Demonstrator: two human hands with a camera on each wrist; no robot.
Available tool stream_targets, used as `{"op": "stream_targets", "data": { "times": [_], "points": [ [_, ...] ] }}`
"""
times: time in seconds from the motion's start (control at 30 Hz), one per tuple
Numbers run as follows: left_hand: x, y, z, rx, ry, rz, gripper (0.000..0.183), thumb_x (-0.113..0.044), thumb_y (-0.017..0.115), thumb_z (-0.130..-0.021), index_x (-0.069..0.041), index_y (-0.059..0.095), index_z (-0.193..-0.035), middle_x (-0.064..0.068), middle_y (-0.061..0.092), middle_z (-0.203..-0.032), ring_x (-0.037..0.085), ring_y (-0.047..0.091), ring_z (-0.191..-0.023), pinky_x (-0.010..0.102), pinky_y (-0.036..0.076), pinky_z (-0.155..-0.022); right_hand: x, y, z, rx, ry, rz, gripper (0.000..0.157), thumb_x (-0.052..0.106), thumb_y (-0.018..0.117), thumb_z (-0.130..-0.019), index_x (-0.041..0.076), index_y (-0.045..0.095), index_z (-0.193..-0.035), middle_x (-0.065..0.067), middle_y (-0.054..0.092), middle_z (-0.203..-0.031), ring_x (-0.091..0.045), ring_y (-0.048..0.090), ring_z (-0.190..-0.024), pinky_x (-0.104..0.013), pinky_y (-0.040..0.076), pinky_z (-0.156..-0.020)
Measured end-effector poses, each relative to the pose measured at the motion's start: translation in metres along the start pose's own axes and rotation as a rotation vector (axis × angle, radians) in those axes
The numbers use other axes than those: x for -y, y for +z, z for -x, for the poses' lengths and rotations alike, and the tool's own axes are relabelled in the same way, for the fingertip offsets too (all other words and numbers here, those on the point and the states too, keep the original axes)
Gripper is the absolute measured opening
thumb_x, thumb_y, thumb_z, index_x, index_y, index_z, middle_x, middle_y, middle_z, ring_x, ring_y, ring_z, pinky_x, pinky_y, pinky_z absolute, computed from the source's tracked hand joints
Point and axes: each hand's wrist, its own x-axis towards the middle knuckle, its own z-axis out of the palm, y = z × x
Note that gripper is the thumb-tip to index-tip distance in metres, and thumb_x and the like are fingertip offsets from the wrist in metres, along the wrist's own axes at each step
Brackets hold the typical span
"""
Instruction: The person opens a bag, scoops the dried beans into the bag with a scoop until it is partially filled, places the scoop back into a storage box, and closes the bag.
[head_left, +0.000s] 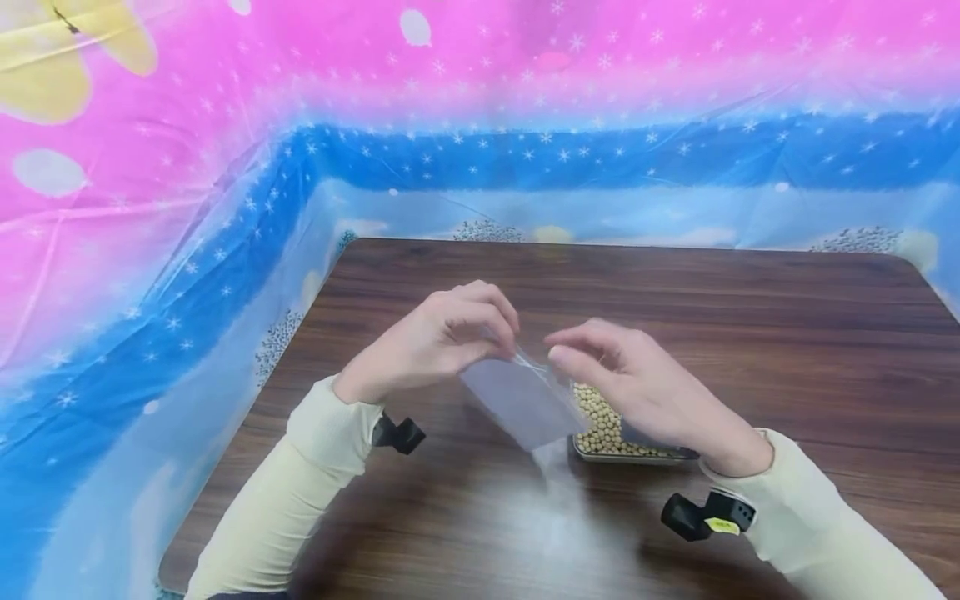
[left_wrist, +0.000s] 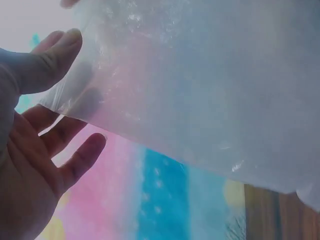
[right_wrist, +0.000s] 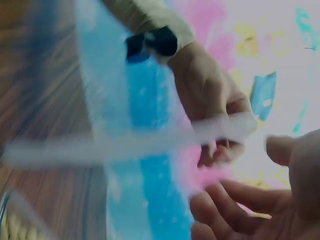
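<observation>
My left hand (head_left: pixel 442 333) pinches the top edge of a clear plastic zip bag (head_left: pixel 521 404) between thumb and fingers. The bag hangs flat and tilted above the table; in the left wrist view its zip strip runs beside the thumb. My right hand (head_left: pixel 637 379) hovers just right of the bag's top, thumb and fingers apart with nothing between them. Edge-on and blurred, the zip bag (right_wrist: pixel 120 147) shows clear of the right fingers in the right wrist view. Below the right hand lies a shallow tray (head_left: pixel 607 457) of pale round beans (head_left: pixel 596 417), partly hidden by that hand.
A dark wood-grain table (head_left: pixel 750 308) carries the tray. Pink and blue patterned cloth (head_left: pixel 525 150) hangs behind and to the left of it. Each wrist wears a black camera, one of them the right wrist camera (head_left: pixel 705 514). Light glares on the front of the tabletop.
</observation>
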Motion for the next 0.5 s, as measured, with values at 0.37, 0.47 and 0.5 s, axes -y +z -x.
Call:
{"op": "stream_targets", "data": {
  "times": [0.37,0.47,0.5],
  "points": [
    [0.006,0.051,-0.004,-0.387,-0.175,-0.081,0.028,-0.014,0.074,-0.087,-0.005,0.055,-0.106,0.006,0.054,-0.1,0.022,0.052,-0.089,0.031,0.049,-0.076,-0.005,0.021,-0.004,-0.11,0.175,-0.297,0.027,0.031,0.058,-0.098,0.006,0.069,-0.096,-0.006,0.064,-0.079,-0.021,0.059,-0.073,-0.036,0.052,-0.067],
    [0.0,0.064,-0.001,-0.387,-0.413,0.046,0.026,-0.032,0.063,-0.095,-0.01,0.053,-0.084,0.002,0.049,-0.076,0.018,0.046,-0.068,0.029,0.042,-0.058,-0.008,0.026,-0.005,-0.152,0.182,-0.392,0.027,0.027,0.057,-0.099,0.003,0.068,-0.098,-0.007,0.063,-0.08,-0.02,0.057,-0.072,-0.034,0.052,-0.065],
    [-0.003,0.067,-0.001,-0.363,-0.48,0.092,0.031,-0.037,0.06,-0.096,-0.012,0.053,-0.079,0.001,0.047,-0.07,0.017,0.044,-0.064,0.028,0.039,-0.054,-0.008,0.028,-0.005,-0.151,0.174,-0.416,0.026,0.026,0.056,-0.099,0.003,0.068,-0.098,-0.008,0.064,-0.08,-0.021,0.058,-0.072,-0.033,0.052,-0.066]
  ]
}}
